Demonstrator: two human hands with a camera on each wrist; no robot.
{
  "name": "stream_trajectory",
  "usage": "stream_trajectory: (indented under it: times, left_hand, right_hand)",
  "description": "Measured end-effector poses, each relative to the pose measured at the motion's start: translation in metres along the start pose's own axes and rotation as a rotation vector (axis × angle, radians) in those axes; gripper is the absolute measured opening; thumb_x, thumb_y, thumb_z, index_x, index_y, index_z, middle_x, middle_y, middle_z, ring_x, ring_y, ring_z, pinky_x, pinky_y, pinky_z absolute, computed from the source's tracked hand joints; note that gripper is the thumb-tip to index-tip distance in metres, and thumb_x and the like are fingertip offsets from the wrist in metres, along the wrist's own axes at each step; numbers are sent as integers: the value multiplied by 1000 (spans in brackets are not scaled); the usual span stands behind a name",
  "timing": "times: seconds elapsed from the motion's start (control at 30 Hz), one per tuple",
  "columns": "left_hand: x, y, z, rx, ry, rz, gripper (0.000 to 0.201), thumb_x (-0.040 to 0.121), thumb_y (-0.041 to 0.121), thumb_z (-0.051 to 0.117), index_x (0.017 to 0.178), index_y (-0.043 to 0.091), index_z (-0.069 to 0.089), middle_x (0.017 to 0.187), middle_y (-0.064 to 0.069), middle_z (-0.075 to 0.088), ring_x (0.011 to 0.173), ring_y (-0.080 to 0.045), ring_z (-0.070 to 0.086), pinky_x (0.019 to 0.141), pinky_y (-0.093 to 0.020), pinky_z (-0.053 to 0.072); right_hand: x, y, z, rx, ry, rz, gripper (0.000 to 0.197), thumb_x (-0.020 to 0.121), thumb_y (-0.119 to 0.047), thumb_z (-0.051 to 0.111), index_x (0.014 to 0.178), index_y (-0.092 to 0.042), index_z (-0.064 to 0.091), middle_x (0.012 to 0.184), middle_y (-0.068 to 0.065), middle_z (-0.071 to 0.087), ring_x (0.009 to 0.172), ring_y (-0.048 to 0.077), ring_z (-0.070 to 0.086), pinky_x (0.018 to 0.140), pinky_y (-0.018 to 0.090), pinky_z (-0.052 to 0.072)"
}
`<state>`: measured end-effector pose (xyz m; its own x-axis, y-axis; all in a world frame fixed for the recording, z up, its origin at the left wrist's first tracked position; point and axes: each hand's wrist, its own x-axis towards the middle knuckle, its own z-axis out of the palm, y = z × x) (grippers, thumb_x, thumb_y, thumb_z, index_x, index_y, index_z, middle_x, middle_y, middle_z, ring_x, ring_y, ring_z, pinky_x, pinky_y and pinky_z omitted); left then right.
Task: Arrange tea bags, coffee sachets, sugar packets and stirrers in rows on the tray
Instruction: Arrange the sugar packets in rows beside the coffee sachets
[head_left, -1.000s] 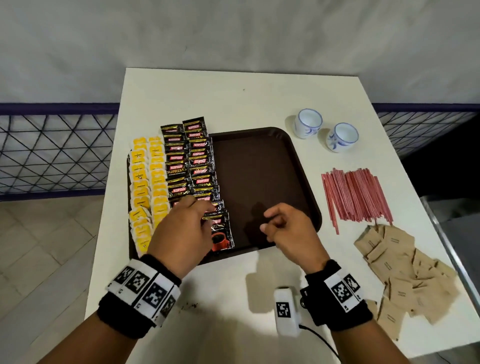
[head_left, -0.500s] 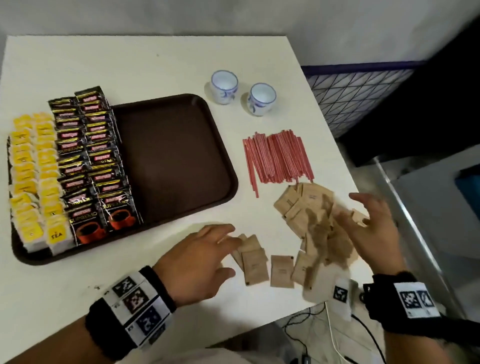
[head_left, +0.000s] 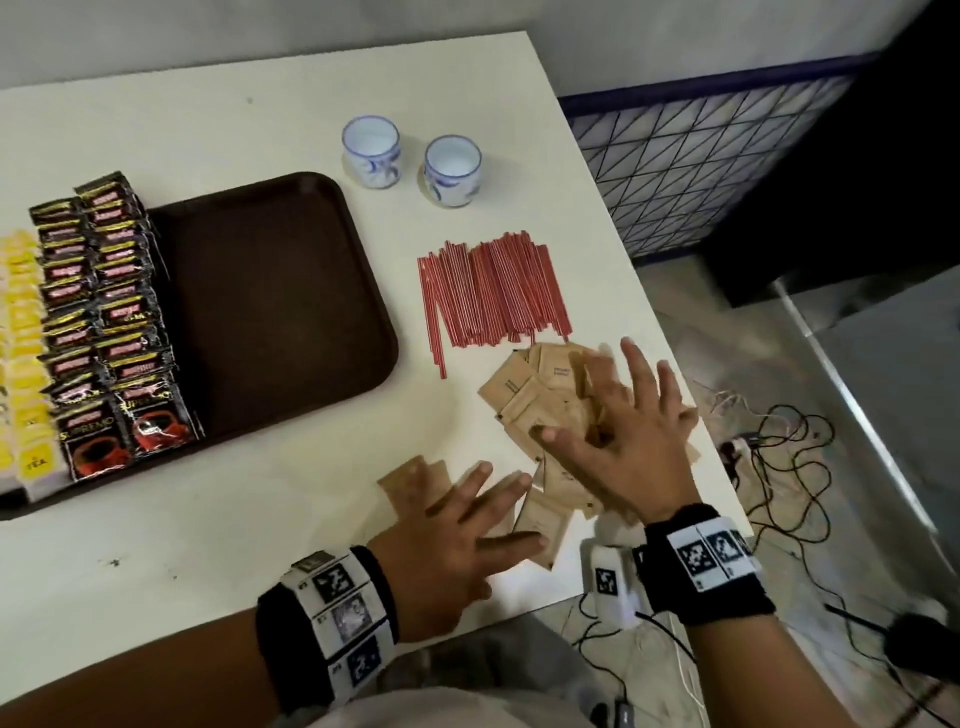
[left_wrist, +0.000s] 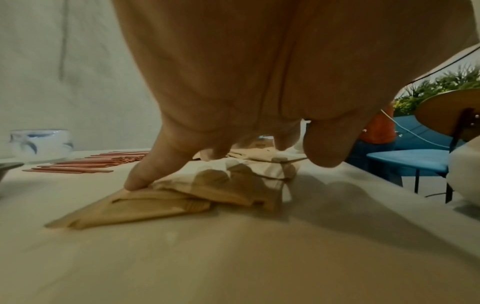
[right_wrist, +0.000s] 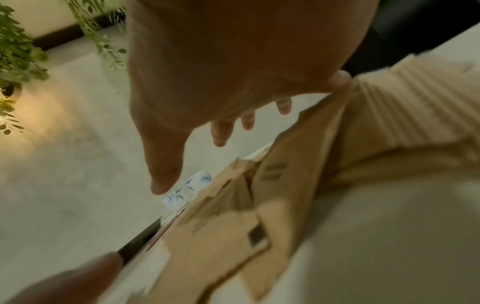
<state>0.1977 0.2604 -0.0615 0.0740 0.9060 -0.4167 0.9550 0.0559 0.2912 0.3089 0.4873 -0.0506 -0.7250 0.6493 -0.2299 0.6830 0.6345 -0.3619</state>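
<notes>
A dark brown tray (head_left: 291, 312) holds rows of yellow tea bags (head_left: 23, 364) and black coffee sachets (head_left: 109, 322) on its left side. Red stirrers (head_left: 493, 291) lie in a bundle right of the tray. Brown sugar packets (head_left: 540, 395) are heaped near the table's right edge. My right hand (head_left: 618, 415) hovers spread over the heap, fingers straight. My left hand (head_left: 467, 514) lies flat with straight fingers on a few packets (head_left: 415, 483) nearer me; in the left wrist view its fingertips (left_wrist: 135, 183) press on the sugar packets (left_wrist: 161, 201).
Two white-and-blue cups (head_left: 410, 156) stand behind the stirrers. The table's right edge (head_left: 670, 332) runs just past the sugar heap, with cables on the floor (head_left: 779, 457) beyond. A white device (head_left: 608, 582) hangs at my right wrist.
Both hands left the tray and moved right to the sugar packets. The left hand now lies on the near packets, and the right hand has come in over the heap.
</notes>
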Motion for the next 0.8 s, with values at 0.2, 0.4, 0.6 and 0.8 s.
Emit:
stream_trajectory:
  times: [0.2, 0.4, 0.6, 0.8]
  left_hand:
    - [-9, -9, -1, 79, -52, -1, 80, 89, 37, 63, 152, 46, 15, 168, -5, 0, 152, -43, 4, 98, -87, -1]
    - [-53, -36, 2, 82, -135, -58, 81, 78, 46, 73, 148, 44, 33, 163, -9, 27, 145, -40, 32, 95, -83, 28]
    - [-98, -57, 19, -75, -92, -66, 67, 105, 34, 43, 152, 52, -2, 154, 9, -38, 140, -30, -37, 105, -69, -27]
    - [-129, -77, 15, -170, -58, -124, 68, 104, 30, 45, 154, 48, 3, 159, 8, -35, 145, -25, -34, 115, -59, -22]
  right_hand:
    - [-3, -14, 24, -157, -203, -22, 94, 76, -90, 38, 152, -55, -6, 164, -12, -21, 151, 31, -21, 106, 80, -9]
    - [-20, -56, 50, -197, -215, -81, 89, 79, -90, 27, 150, -55, -14, 164, -9, -25, 151, 32, -22, 105, 80, -9]
    - [-35, -108, 79, -259, -233, -163, 83, 85, -85, 21, 150, -52, -18, 164, -5, -25, 151, 33, -20, 106, 79, -8]
    - [-27, -134, 84, -249, -247, -160, 82, 81, -87, 20, 149, -57, -13, 165, -9, -21, 152, 30, -18, 109, 78, -3]
